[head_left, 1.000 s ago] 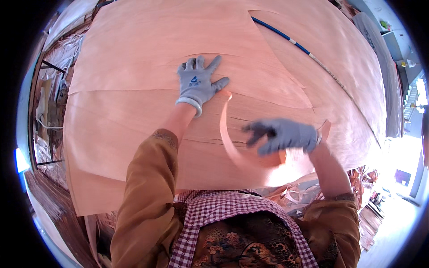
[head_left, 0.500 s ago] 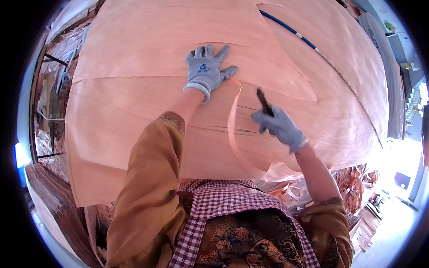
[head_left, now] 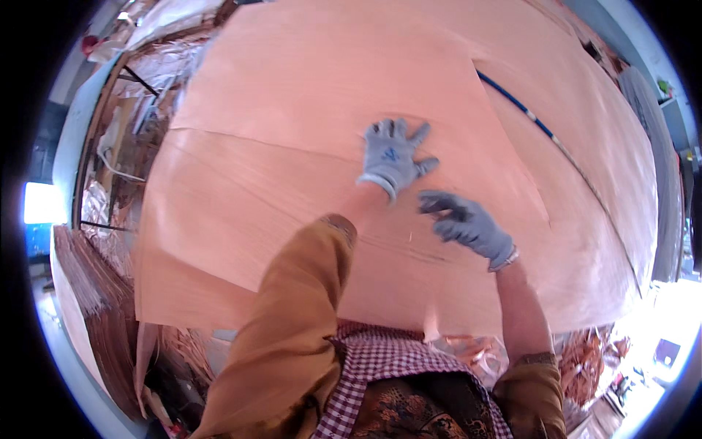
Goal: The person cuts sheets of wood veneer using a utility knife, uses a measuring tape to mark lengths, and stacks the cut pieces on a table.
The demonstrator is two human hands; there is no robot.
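Head view: the left hand [head_left: 391,154] lies palm down, fingers and thumb spread wide, flat on the top sheet [head_left: 292,80] and gripping nothing. The right hand [head_left: 472,228] is near its thumb, on the person's side, fingers half curled; it looks raised over the work, but blur and dark shading hide whether it holds anything. Both wear grey gloves.

The top sheet, thin and pinkish, spans the middle of the view. Its right edge slants toward the person, ending in a point to the right of the right hand. Past that edge the lower sheet [head_left: 599,124] reaches on, with a long rod [head_left: 506,93], blue at its far end, lying along it.

The widest open stretch is left of the left hand; another reaches away beyond its fingertips. The near edge runs close to the apron [head_left: 380,360], leaving a narrower band there. Scraps [head_left: 585,358] lie beyond this edge at right; a stack [head_left: 106,322] stands off the left corner.
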